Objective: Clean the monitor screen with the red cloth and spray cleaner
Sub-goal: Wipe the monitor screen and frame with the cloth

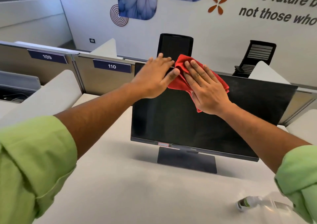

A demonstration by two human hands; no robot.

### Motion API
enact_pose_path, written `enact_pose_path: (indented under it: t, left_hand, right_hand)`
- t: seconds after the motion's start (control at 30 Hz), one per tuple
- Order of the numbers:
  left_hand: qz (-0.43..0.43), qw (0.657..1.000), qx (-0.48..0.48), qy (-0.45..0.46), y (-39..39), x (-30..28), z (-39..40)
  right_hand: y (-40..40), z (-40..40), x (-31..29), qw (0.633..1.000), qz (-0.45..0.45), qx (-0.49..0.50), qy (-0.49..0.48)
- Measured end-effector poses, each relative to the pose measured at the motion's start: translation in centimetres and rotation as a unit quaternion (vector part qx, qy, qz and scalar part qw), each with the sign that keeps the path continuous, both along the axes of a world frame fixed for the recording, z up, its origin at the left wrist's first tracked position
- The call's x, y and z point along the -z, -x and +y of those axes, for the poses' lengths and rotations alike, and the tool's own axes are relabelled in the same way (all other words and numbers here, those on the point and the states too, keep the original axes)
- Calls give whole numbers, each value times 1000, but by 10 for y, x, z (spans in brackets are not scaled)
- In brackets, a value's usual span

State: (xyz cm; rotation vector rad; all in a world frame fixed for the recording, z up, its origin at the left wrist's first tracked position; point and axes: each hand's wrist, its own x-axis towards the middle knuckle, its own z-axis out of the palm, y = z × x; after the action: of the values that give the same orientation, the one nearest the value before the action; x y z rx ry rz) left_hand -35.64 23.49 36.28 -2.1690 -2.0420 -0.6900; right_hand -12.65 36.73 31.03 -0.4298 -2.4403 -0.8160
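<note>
A black monitor point(197, 120) stands on the white desk point(128, 181), its screen dark. My right hand point(205, 88) presses the red cloth point(180, 66) flat against the upper part of the screen, fingers straight. Beside it, my left hand point(156, 77) lies over the monitor's top edge with its fingers extended and its thumb touching the cloth. A clear spray bottle point(257, 204) lies on its side on the desk at the lower right, partly hidden by my right sleeve.
Grey partitions labelled 109 point(47, 57) and 110 point(111, 66) run behind the desk. Two black office chairs point(175, 45) point(257, 57) stand beyond the monitor against a decorated wall. White dividers flank the desk on both sides.
</note>
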Motion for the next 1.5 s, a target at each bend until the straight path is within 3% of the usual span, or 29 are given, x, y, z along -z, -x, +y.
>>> enact_pose_path:
  t: [0.1, 0.3, 0.57, 0.7, 0.8, 1.0, 1.07, 1.17, 1.37, 1.5]
  left_hand:
    - [-17, 999, -30, 31, -22, 7, 8]
    - [-40, 998, -52, 5, -19, 10, 10]
    - [-19, 999, -48, -4, -20, 12, 7]
    - [-5, 999, -54, -7, -18, 16, 0]
    - [4, 998, -56, -6, -19, 19, 0]
    - [-14, 998, -64, -22, -19, 23, 5]
    - [-25, 997, -65, -25, -19, 24, 6]
    - [-29, 997, -66, -25, -17, 26, 5]
    - [-43, 997, -67, -24, -8, 25, 6]
    - [-48, 997, -55, -23, -9, 25, 5]
  right_hand:
    - [-6, 2, 3, 1000, -4, -5, 21]
    - [-14, -9, 48, 998, -46, -31, 31]
    - [-53, -54, 168, 955, -268, -117, 52]
    - [-56, -54, 165, 945, -296, -129, 54]
    - [-60, -34, 126, 963, -244, -113, 27]
    - [-80, 37, 9, 1000, -17, 0, 3]
    - [-79, 45, 2, 1000, 9, 25, 3]
    - [-70, 28, 38, 999, 34, 22, 7]
    - [-83, -23, 163, 974, -203, -97, 30]
    - [-92, -38, 188, 956, -260, -125, 59]
